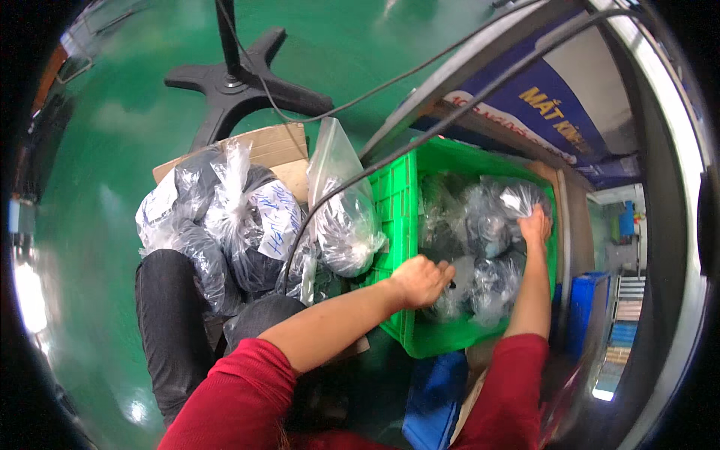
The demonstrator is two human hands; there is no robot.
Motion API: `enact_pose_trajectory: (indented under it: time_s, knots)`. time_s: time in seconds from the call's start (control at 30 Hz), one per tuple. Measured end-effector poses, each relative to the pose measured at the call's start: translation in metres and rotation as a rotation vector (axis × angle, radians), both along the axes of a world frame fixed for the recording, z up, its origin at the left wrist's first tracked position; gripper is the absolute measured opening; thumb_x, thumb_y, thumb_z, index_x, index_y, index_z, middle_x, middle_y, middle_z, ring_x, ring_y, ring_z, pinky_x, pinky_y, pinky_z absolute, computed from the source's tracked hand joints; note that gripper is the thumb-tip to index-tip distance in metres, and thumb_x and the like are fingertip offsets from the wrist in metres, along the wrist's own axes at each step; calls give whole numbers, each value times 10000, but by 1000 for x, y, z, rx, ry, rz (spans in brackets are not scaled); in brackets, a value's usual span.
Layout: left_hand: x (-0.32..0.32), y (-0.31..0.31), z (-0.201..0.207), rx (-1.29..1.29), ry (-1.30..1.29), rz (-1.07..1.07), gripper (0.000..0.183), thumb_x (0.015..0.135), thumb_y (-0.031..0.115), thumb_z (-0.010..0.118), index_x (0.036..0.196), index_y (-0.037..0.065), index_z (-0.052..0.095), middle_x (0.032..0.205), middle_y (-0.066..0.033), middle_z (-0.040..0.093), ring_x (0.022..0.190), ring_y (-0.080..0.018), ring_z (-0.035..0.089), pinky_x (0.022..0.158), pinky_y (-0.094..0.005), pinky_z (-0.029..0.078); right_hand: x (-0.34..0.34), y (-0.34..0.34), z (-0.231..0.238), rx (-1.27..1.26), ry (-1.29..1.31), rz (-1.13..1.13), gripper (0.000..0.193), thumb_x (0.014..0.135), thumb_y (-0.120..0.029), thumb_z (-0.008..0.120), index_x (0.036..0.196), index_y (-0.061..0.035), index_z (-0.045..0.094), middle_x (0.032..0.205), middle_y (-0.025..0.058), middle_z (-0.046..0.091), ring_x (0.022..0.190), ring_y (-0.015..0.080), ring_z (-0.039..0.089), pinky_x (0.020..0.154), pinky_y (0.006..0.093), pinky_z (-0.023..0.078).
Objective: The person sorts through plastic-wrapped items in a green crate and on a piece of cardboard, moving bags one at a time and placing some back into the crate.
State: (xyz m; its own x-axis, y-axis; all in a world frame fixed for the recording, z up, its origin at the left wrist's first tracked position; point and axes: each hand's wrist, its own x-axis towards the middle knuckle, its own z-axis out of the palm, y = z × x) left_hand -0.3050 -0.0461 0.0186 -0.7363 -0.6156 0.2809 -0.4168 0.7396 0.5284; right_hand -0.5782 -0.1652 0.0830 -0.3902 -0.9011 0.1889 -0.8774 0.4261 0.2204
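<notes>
One fist [422,282], the person's left, is curled closed at the left edge of the green crate [395,225], while the right hand [534,225] grips a clear bag [504,196] inside, probably soft, slippery and easiest held by a bunched fold.

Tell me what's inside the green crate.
Several clear plastic bags, dark inside, sit in the green crate, the right hand on one. Anything beneath them is covered and cannot be seen.

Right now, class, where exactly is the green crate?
In the head view, the green crate sits right of centre, just right of the tall clear bag, with the person's right hand on a plastic bag inside it.
</notes>
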Motion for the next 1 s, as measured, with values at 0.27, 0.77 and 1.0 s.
enact_pose_trajectory:
  time_s: [0.27, 0.77, 1.0]
  knots:
    - [-2, -12, 7, 258, 234, 45, 179, 798, 171, 365, 886, 27, 422, 756, -139, 491, 767, -303, 499, 637, -366, 419, 49, 109, 91, -342, -992, -60, 471, 505, -43, 600, 954, 23, 472, 753, 131, 561, 696, 180, 535, 643, 256, 401]
    - [64, -25, 24, 517, 825, 334, 235, 841, 204, 344, 826, -7, 445, 768, -109, 560, 697, -184, 546, 591, -283, 435, 222, 287, 80, 385, -1340, -35, 356, 553, 19, 585, 893, -40, 496, 728, 12, 527, 553, 64, 478, 502, 202, 385]
    - [73, -23, 28, 380, 561, 330, 223, 829, 213, 358, 832, 8, 445, 719, -166, 529, 706, -310, 514, 637, -360, 388, 196, 316, -23, 683, -940, 166, 355, 563, -90, 590, 905, -153, 517, 727, 78, 549, 652, 208, 537, 564, 321, 408]
